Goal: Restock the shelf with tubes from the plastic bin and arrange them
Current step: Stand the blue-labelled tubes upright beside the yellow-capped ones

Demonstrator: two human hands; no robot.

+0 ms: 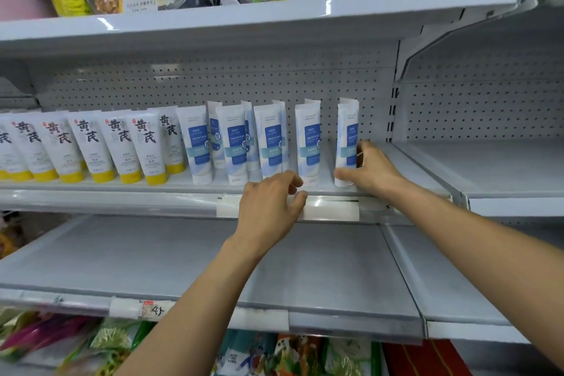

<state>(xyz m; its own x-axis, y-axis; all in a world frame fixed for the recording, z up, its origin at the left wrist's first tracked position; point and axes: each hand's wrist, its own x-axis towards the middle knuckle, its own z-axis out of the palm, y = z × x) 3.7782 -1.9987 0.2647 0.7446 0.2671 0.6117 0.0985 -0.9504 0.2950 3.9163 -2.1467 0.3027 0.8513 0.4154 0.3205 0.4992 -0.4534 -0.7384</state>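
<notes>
Tubes stand tall on the shelf (183,189), caps down. The right hand (370,169) has its fingers wrapped around the last blue tube (347,134), at the row's right end. The left hand (270,207) is nearer the next tube (307,143), just below it, fingers curled and holding nothing. No bin shows.
</notes>
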